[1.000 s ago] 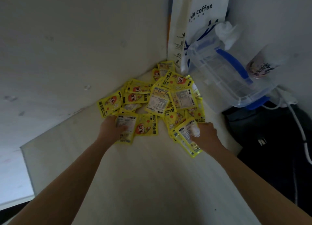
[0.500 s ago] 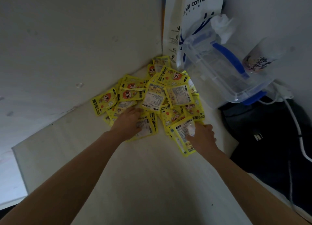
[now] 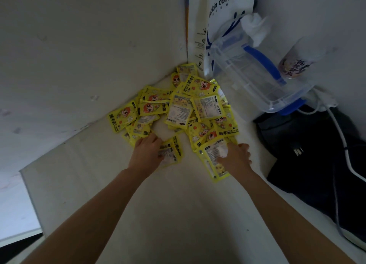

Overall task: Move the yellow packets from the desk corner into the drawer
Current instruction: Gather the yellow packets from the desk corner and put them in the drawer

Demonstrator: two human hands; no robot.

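Two bare forearms reach from the bottom edge across the pale tabletop [image 3: 168, 214] toward its far corner. The left hand [image 3: 147, 153] lies knuckles up at the near left side of the pile, its fingers curled down onto a packet [image 3: 170, 153] that shows its printed back; whether the fingers actually pinch it cannot be told, since they are hidden under the hand. The right hand [image 3: 235, 156] sits well apart from the left, at the near right side of the pile, and grips the nearest packet [image 3: 213, 160], which sticks out toward the person past the hand.

Beyond both hands the yellow packets [image 3: 178, 109] lie heaped and overlapping in the corner, right up against the two walls, some face up with a cartoon figure, some back up. A bare patch of tabletop shows in the middle of the heap.

Just right of the pile a clear plastic box [image 3: 251, 73] with blue clips leans tilted. A white paper bag [image 3: 221, 16] printed "coffee" stands behind it in the corner. A printed cup [image 3: 295, 63] sits farther right. A dark bag [image 3: 309, 158] and a white cable [image 3: 340, 137] lie at the right edge.
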